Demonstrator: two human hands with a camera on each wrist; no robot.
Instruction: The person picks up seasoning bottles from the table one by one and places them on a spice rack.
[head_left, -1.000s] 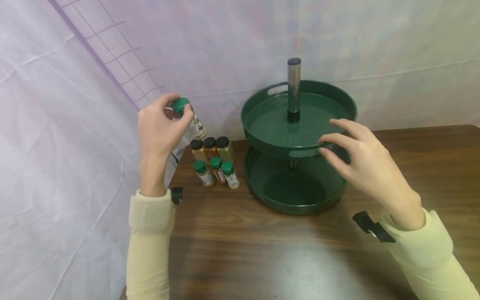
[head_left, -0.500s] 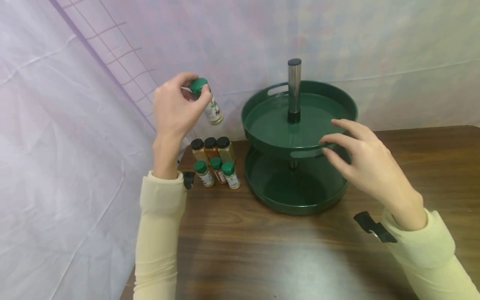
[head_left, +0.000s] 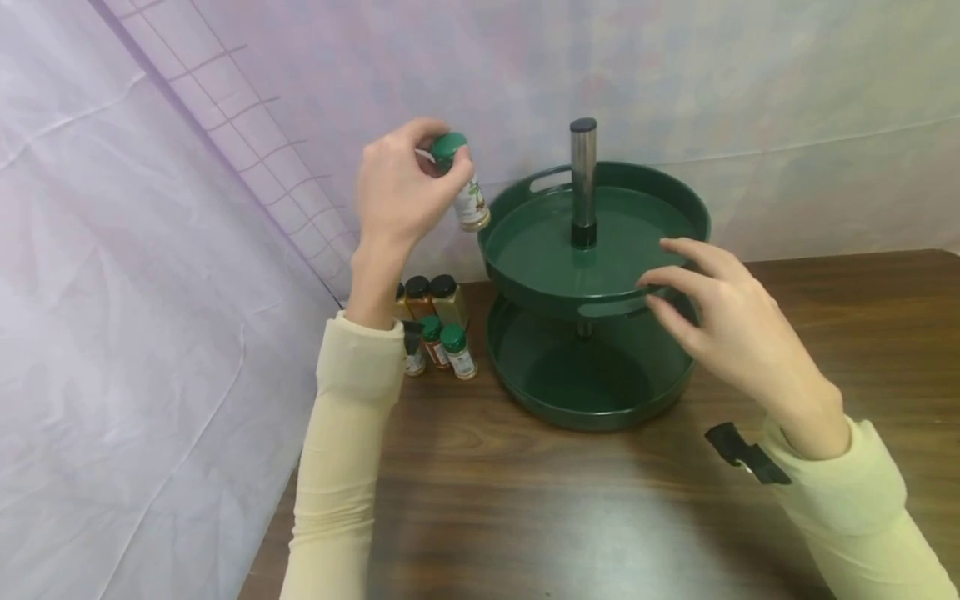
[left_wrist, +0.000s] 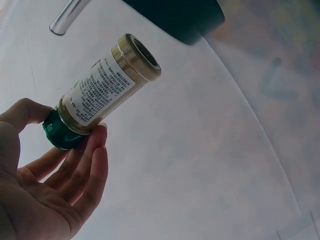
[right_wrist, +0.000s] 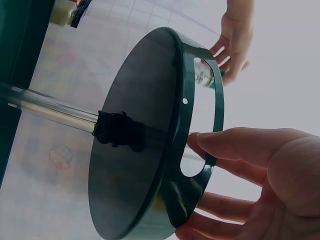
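Note:
My left hand (head_left: 405, 187) pinches a spice jar (head_left: 472, 205) by its green cap, raised beside the upper tray's left rim. The jar is tilted, its base pointing down and right. In the left wrist view, a printed label (left_wrist: 98, 90) wraps the clear jar, with the thumb and fingertips on the cap. My right hand (head_left: 738, 329) grips the rim of the upper green tray (head_left: 525, 282) by its front handle slot. The right wrist view shows the thumb (right_wrist: 235, 142) at that slot and the other fingers along the tray wall.
Below the upper tray sits a matching lower tray (head_left: 592, 417) on the wooden table (head_left: 555, 500); a metal post (head_left: 584, 175) rises through the middle. Several black-capped jars (head_left: 448, 304) and green-capped jars (head_left: 459, 354) stand left of it, partly behind my left forearm. A cloth wall hangs behind.
My left hand has carried the spice jar up and to the right, from above the other jars to beside the upper tray. The right hand has stayed at the rim.

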